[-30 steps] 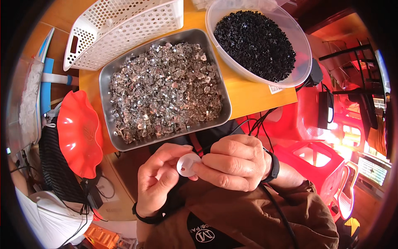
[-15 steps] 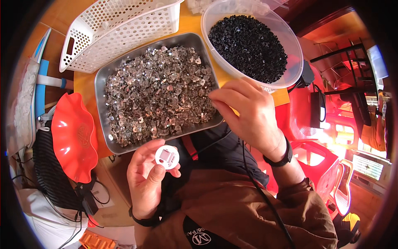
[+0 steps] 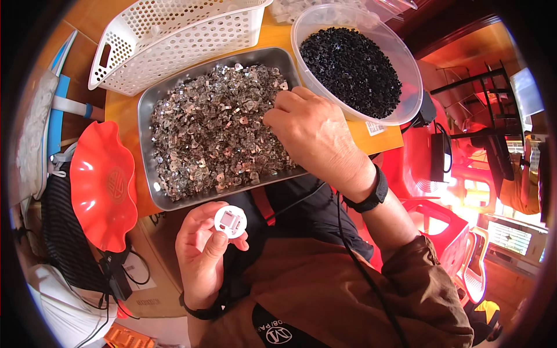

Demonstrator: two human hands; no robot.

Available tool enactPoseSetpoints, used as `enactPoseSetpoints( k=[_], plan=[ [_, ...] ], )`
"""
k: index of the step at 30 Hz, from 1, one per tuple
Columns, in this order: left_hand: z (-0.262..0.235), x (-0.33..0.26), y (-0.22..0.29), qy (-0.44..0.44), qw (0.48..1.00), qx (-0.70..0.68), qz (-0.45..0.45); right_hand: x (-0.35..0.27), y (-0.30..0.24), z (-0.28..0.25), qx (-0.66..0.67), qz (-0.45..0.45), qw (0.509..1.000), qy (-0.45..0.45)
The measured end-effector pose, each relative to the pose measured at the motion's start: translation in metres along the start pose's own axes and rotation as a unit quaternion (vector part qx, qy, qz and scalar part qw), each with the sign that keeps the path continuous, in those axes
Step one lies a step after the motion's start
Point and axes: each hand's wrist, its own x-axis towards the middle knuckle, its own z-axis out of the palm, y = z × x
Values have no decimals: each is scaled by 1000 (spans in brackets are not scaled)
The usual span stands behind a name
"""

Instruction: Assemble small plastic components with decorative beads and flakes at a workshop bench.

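We see the orange counter [image 3: 362, 134] carrying a white perforated basket [image 3: 174, 40], a steel tray [image 3: 148, 124] heaped with small metal clips [image 3: 214, 139], and a clear bowl of black parts [image 3: 354, 64], all within arm's reach. The right hand [image 3: 316, 136] lies palm-down on the clips, fingertips dug in; what they pinch we cannot tell. The left hand [image 3: 203, 255] grips a round white plastic cap [image 3: 230, 221], slotted face up, below the tray's near edge.

Shiny metal bits [image 3: 214, 133], steel tray [image 3: 145, 116]
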Motion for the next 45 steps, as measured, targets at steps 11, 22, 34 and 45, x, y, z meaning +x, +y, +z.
enactPoseSetpoints(
  k=[11,22,34,45],
  plan=[
    [6,1,-3,13,1000,6,-3,-2,1,1,25,6,999,25],
    [13,1,-2,20,1000,12,-12,-2,3,4,99,1,995,20],
    [16,0,-2,29,999,17,-7,-5,2,4,230,36,972,29],
    [15,1,-1,19,1000,-20,-14,-10,2,-13,279,43,959,20]
  ],
)
